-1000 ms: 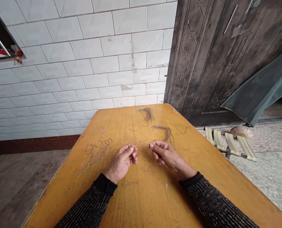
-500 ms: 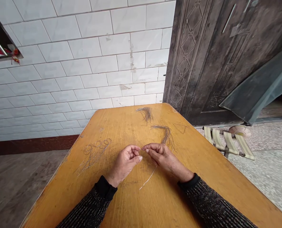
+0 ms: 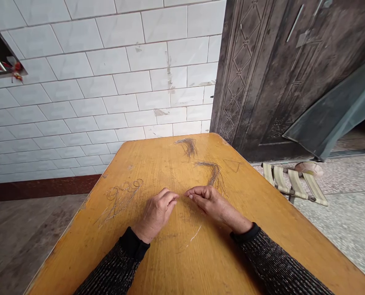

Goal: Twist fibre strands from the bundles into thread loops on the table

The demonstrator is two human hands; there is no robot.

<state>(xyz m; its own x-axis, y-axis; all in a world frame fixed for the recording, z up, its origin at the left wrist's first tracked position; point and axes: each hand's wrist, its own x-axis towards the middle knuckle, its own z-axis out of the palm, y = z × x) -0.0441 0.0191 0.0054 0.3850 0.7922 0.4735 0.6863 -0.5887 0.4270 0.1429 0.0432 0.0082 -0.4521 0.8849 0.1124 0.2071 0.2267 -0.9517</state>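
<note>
My left hand (image 3: 158,213) is closed in a pinch, its fingertips a small gap from those of my right hand (image 3: 207,201). The right hand also pinches, thumb against forefinger. A thin metal wire (image 3: 194,237) shows as a pale, slanting line below the hands; its upper part is hidden or too fine to follow. Left of my left hand lie several wires with looped ends (image 3: 121,198). Just beyond my right hand is a bundle of bent wires (image 3: 213,174).
A second wire bundle (image 3: 188,146) lies near the far edge of the wooden table (image 3: 158,164). One bent wire (image 3: 233,165) sits close to the right edge. A white tiled wall (image 3: 108,90) stands behind, a dark carved door (image 3: 268,90) and a strapped stool (image 3: 295,184) at right.
My left hand has turned over and its fingers have closed into a pinch, slightly farther left. The right hand has hardly moved. The hanging wire has shifted a little.
</note>
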